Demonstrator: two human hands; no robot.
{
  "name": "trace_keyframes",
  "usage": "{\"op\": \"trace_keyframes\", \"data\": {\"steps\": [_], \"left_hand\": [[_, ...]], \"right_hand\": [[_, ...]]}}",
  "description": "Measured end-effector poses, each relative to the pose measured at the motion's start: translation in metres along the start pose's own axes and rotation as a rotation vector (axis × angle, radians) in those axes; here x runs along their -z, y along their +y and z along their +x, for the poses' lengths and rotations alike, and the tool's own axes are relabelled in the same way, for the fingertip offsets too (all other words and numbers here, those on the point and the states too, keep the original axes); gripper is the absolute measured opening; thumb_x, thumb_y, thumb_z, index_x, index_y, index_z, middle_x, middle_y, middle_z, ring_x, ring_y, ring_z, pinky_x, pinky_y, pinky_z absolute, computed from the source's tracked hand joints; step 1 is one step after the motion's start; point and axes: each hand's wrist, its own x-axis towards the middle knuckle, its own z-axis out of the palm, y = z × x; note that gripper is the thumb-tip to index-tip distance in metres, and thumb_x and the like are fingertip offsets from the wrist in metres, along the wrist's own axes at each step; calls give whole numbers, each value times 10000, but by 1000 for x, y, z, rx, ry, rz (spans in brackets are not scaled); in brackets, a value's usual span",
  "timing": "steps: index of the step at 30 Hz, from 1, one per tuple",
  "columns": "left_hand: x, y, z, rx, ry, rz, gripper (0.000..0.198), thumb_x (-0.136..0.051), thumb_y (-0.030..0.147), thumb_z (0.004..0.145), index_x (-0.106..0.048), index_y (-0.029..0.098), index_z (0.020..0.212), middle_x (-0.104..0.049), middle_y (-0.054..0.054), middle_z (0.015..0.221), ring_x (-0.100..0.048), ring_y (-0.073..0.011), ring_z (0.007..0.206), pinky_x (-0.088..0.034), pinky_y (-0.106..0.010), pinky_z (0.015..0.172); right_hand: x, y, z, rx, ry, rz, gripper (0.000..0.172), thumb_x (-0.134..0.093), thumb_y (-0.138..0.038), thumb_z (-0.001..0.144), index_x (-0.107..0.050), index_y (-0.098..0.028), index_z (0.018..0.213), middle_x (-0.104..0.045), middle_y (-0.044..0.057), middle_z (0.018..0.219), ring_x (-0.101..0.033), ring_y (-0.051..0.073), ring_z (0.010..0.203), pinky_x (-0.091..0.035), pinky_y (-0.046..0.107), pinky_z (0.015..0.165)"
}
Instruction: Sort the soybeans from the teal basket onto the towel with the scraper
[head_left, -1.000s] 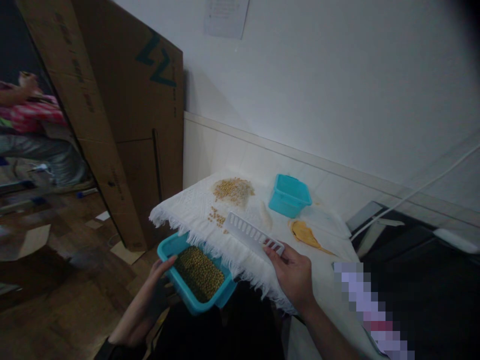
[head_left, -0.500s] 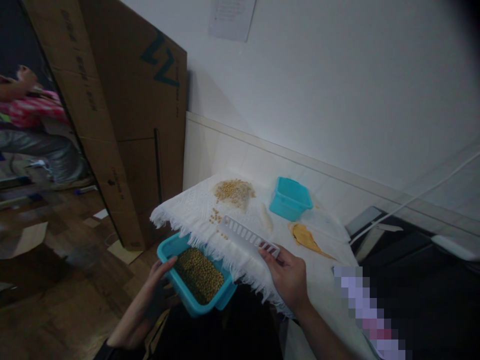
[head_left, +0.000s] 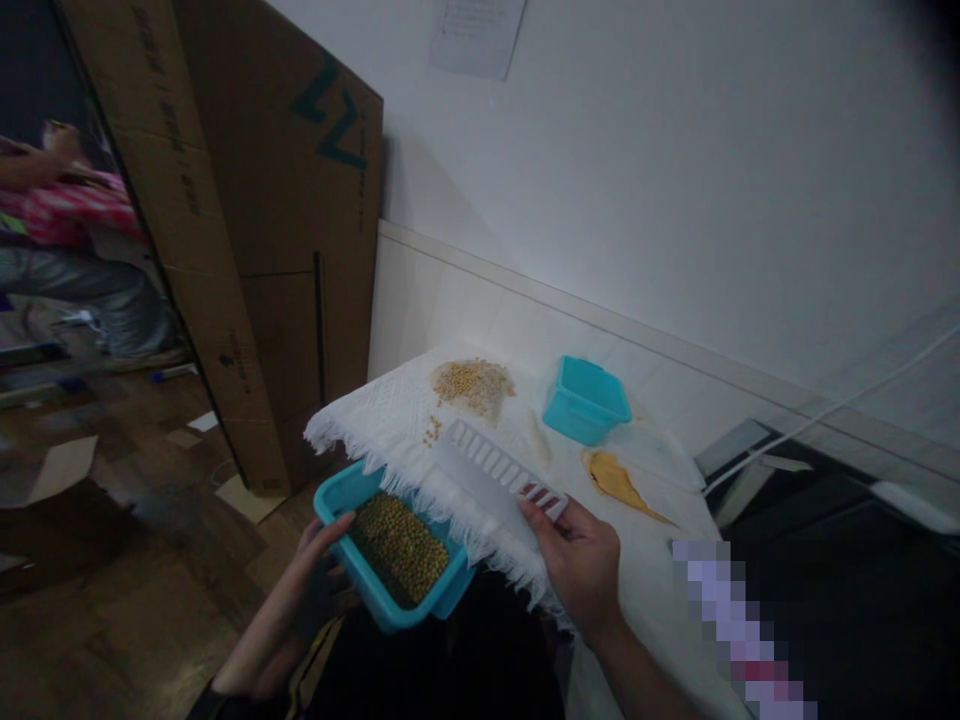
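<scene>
My left hand [head_left: 304, 580] grips the left rim of a blue plastic container [head_left: 369, 588], its thumb over the edge. Small yellowish-green beans [head_left: 401, 545] lie inside it. The container is held against the fringed edge of the white tablecloth [head_left: 379, 405], partly below it. In my right hand [head_left: 581, 560] is a flat white plastic piece with a row of slots [head_left: 480, 475], held by its right end near the cloth's edge. A few loose pale beans [head_left: 432, 430] lie beside its far end. Behind them is a heap of pale beans [head_left: 471, 385], some in what looks like clear plastic.
A second blue container [head_left: 589, 405] stands at the back of the table by the wall. A yellow-orange piece [head_left: 619, 480] lies nearer, right of a pale elongated item [head_left: 538, 437]. A tall cardboard box [head_left: 277, 230] stands left; a person in grey trousers [head_left: 90, 295] sits beyond it.
The slotted white piece has shifted slightly toward the table's edge, and fewer loose beans show beside it. My left hand and its container stay nearly in place. The view has turned slightly.
</scene>
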Motion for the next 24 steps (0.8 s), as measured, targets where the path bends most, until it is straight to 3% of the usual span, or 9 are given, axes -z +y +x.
{"op": "trace_keyframes", "data": {"steps": [3,7,13,19,24], "left_hand": [[1,1,0,-3,0,-18,832,-1023,573,710,-632,380,1419,-823,-109,1197,-827,-407,1068,-684,-507,795],[2,2,-2,-7,-27,-19,830,-1022,594,707,-647,382,1418,-833,-97,1166,-828,-390,1003,-664,-478,766],[2,1,0,-22,6,8,742,-921,582,847,-584,372,1474,-780,-93,1194,-797,-317,900,-628,-421,711],[6,6,0,-15,34,16,891,-962,577,805,-548,361,1563,-772,-112,1169,-796,-304,859,-621,-419,720],[12,7,1,-37,0,38,786,-870,569,900,-525,358,1575,-728,-116,1234,-790,-287,887,-637,-389,745]], "right_hand": [[-3,-2,5,11,30,-44,376,-770,-508,1003,-908,-168,917,-888,102,818,-821,245,615,-643,271,582],[-7,-3,8,43,41,-93,412,-751,-525,1012,-888,-170,855,-860,94,736,-783,216,551,-605,244,540],[-12,-2,6,55,19,-96,433,-747,-542,1026,-875,-171,842,-852,85,728,-747,193,526,-593,241,540],[-27,1,6,20,-9,-66,439,-723,-552,1048,-883,-174,893,-865,90,765,-770,203,593,-626,253,611],[-39,3,15,25,-10,-27,417,-730,-526,1037,-873,-172,869,-871,100,785,-787,218,613,-615,262,608]]}}
